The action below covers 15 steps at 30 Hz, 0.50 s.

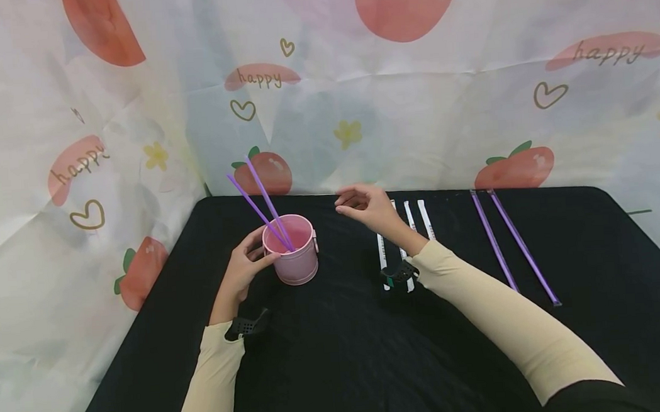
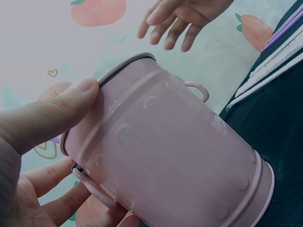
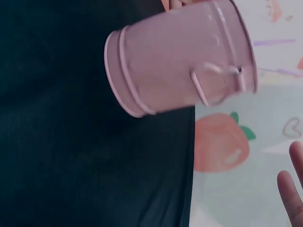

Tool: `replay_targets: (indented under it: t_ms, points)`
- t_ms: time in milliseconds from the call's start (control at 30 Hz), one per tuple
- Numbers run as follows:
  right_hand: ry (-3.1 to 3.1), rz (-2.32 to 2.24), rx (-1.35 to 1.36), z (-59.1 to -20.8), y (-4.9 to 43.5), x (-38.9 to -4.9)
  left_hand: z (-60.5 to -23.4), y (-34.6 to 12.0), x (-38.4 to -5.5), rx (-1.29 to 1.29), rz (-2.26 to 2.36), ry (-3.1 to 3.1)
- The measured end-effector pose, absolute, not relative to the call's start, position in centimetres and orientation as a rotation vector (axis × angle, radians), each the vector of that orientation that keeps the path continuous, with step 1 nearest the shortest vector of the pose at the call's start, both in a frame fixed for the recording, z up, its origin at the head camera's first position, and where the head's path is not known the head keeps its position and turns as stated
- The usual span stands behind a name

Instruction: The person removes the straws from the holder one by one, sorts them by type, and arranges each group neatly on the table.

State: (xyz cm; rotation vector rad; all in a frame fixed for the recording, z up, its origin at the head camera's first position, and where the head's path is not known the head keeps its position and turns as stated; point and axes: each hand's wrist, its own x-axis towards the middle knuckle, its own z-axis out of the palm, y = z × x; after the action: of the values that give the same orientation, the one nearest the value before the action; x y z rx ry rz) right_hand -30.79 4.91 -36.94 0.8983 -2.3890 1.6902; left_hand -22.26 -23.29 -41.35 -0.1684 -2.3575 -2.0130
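Note:
My left hand (image 1: pixel 240 269) grips the near left side of a small pink metal bucket (image 1: pixel 296 268). In the left wrist view the thumb lies at the rim and the other fingers are beside a side handle (image 2: pixel 94 189). Two thin purple straws (image 1: pixel 262 188) lean out of the bucket toward the back left. My right hand (image 1: pixel 372 208) hovers to the right of the bucket with its fingers loosely bent and nothing in them. In the right wrist view, the fingertips (image 3: pixel 287 187) show at the lower right, apart from the bucket.
Several slim white paper-wrapped strips (image 1: pixel 427 220) lie on the black tablecloth (image 1: pixel 340 369), partly under the right forearm. Further right lie two long purple straws (image 1: pixel 522 244). A printed fabric backdrop (image 1: pixel 437 111) hangs behind the table and along its left side.

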Motion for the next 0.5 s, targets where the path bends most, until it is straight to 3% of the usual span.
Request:
replay_targets:
  t_ms: [500]
  points:
    - [-2.379, 1.671, 0.969, -36.8, -1.4, -30.4, -41.2, -23.2, -22.3, -0.148, -2.014, -2.365]
